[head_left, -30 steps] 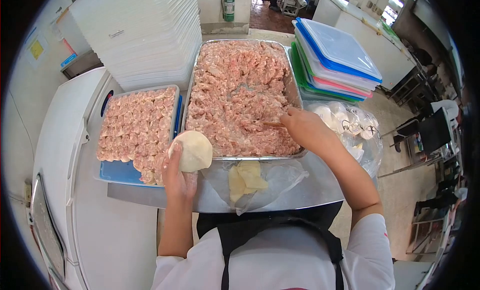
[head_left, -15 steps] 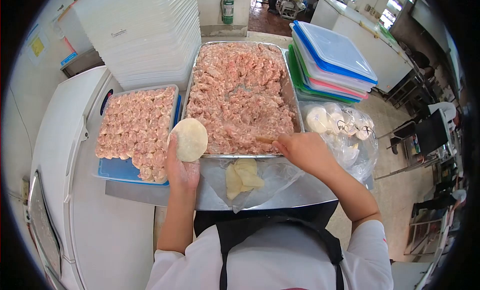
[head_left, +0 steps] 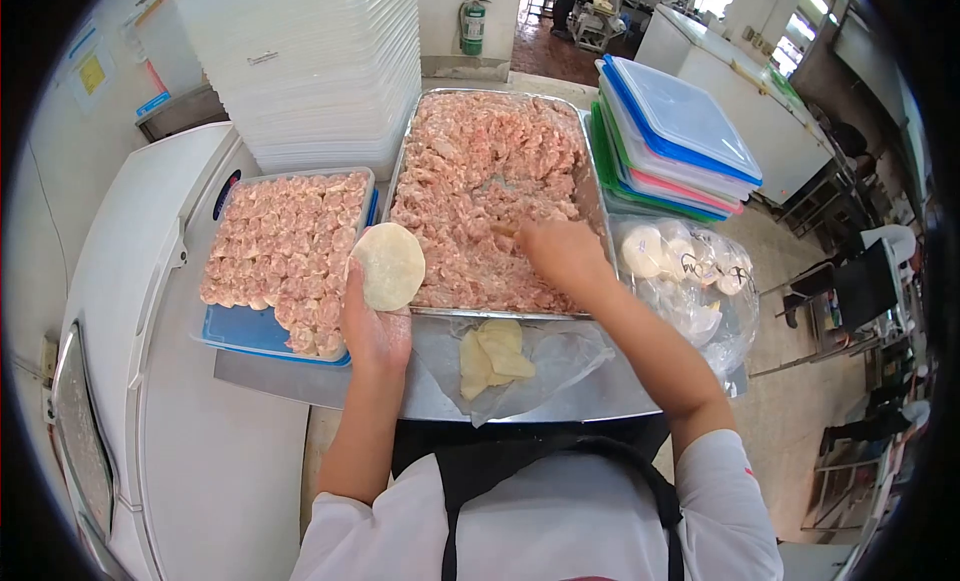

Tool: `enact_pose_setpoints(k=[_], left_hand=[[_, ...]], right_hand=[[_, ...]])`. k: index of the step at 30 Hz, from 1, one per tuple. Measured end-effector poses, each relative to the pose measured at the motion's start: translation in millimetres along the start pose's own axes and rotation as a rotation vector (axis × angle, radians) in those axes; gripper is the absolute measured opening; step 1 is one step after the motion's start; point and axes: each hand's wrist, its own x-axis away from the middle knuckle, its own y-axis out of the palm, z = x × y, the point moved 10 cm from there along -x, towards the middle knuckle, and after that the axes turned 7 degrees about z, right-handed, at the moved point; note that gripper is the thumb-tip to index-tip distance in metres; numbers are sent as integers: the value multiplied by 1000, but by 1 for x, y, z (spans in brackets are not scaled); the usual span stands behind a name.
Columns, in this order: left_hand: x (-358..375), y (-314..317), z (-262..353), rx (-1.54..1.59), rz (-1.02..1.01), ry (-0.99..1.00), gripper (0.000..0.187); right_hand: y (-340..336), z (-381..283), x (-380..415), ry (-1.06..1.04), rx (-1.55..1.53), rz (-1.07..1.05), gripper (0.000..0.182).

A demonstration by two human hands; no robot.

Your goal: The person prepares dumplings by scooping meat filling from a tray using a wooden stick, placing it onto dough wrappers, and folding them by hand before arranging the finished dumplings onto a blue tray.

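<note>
One round wrapper [head_left: 392, 268] held in left hand [head_left: 377, 331], by near left corner of one metal tray [head_left: 465, 313]. One stick [head_left: 504, 230] gripped in right hand [head_left: 562, 256], dipped into meat [head_left: 480, 161]; both shifted farther from tray's near rim than before.

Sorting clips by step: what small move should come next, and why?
Probably lift some meat to the wrapper: the right hand holds the stick at the meat, while the left hand holds the wrapper, with no filling visible on it.
</note>
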Motion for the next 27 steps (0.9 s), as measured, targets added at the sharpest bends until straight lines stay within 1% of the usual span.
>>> enact_pose_setpoints(k=[2,3,4,6,7,8,9,10,12,13,15,16,18,20,22,24,25,26,27], left_hand=[[-6,-4,-1,-5,3,13,48],[-9,-10,-1,4,40,25,48],[-12,-14,-1,12,78,35,48],[-18,-8,-4,21,74,37,47],[-21,-4,-6,29,70,36,46],[-24,-1,-9,28,71,37,46],[-26,10,-11,10,-5,41,45],[-27,22,-14,-7,-81,44,45],[-27,33,-18,2,-83,36,44],[-27,38,-19,11,-85,30,44],[-23,46,-15,31,-71,46,44],[-22,46,-13,50,-56,64,44],[-21,43,-9,52,-42,84,45],[-21,39,-3,55,-30,110,45],[-21,30,-1,68,11,118,46],[-25,24,-1,75,53,119,45],[-27,18,-3,78,94,113,43],[-29,16,-5,78,96,111,43],[-30,19,-6,58,50,129,43]], right_hand=[[-4,-7,8,86,-50,-45,31],[-3,-1,12,119,-110,-92,31],[-5,1,16,116,-111,-93,31],[-16,4,23,113,-394,-36,30],[-19,9,25,111,-395,-37,30],[-20,17,27,166,-509,-46,31],[-22,24,28,220,-621,-53,33],[-31,25,26,218,-620,-53,33],[-46,35,22,303,-648,-82,33],[-43,40,16,302,-646,-79,33],[-40,48,1,153,-319,33,29],[-28,52,-4,154,-318,34,29],[-10,39,-15,37,-3,54,23],[-3,7,-11,36,-18,55,20],[-2,-7,2,33,-33,53,18],[0,-4,15,86,-137,-32,26],[-4,-7,21,84,-136,-33,26],[-8,-12,26,69,-173,-28,27],[-11,-14,29,54,-209,-23,27]])
